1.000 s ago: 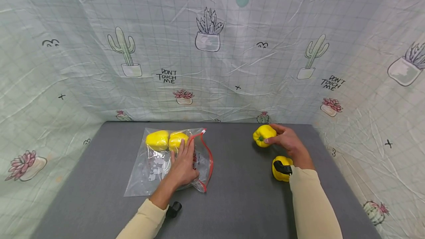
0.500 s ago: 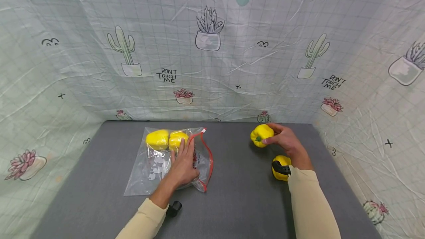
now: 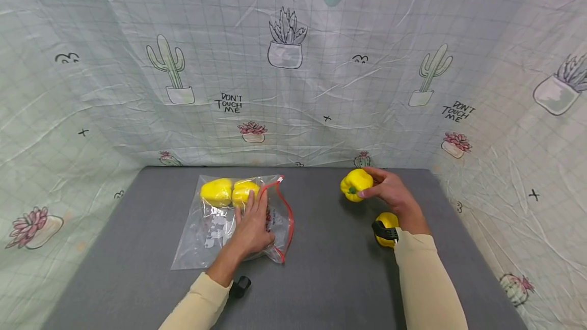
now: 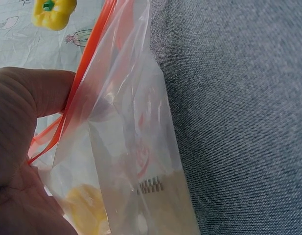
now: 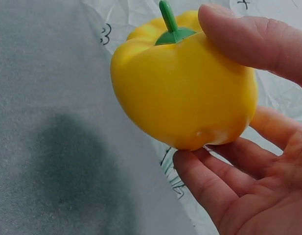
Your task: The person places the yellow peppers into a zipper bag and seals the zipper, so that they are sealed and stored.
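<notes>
A clear zip bag (image 3: 215,233) with a red seal lies flat on the grey table (image 3: 330,269), left of centre. Two yellow peppers (image 3: 216,192) sit side by side at its far end. My left hand (image 3: 252,220) rests on the bag with straight fingers, and the thumb (image 4: 43,93) lies against the red seal (image 4: 92,54). My right hand (image 3: 373,187) grips a third yellow pepper (image 3: 354,185) above the table at the far right. Its thumb is on top and its fingers (image 5: 214,191) underneath. A fourth yellow pepper (image 3: 389,220) lies by my right wrist, partly hidden.
Cactus-print cloth walls (image 3: 293,90) close in the table at the back and on both sides. A small black device (image 3: 240,285) sits at my left wrist. Bare grey table lies between the bag and the right hand.
My right hand has carried the gripped pepper a little to the left and slightly up. The left hand and the bag have stayed where they were.
</notes>
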Motion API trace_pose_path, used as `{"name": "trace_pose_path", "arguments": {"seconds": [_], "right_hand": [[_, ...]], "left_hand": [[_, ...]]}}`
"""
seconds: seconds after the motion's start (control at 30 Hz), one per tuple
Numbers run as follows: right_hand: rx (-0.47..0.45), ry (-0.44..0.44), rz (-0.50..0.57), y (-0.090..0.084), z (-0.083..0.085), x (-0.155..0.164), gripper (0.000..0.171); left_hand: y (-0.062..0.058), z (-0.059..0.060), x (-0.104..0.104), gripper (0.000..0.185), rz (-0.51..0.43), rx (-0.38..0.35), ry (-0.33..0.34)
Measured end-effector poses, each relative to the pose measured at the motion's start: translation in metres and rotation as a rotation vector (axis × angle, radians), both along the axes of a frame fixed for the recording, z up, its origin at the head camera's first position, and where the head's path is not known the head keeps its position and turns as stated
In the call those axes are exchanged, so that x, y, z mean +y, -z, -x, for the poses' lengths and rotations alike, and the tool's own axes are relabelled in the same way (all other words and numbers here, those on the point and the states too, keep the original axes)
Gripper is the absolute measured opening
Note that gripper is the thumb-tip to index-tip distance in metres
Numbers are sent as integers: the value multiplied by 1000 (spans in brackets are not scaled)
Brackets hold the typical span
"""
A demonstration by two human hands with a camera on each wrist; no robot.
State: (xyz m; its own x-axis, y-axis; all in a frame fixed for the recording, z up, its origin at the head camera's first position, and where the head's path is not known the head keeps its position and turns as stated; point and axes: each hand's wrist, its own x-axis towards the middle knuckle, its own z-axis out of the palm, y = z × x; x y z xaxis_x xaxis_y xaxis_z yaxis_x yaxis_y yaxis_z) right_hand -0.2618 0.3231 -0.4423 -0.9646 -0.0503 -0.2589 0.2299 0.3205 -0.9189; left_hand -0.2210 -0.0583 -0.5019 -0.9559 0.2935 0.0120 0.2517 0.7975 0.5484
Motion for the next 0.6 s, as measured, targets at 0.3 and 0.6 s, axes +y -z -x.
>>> {"name": "trace_pose_path", "arguments": {"seconds": [0.3,0.6], "right_hand": [[14,-23,0,-3,-3,-8,94],[47,-60,4,5,-5,-14,89]], "left_hand": [[-3,0,1,117,8,0,1],[-5,0,0,119,16,-21,-9]]}}
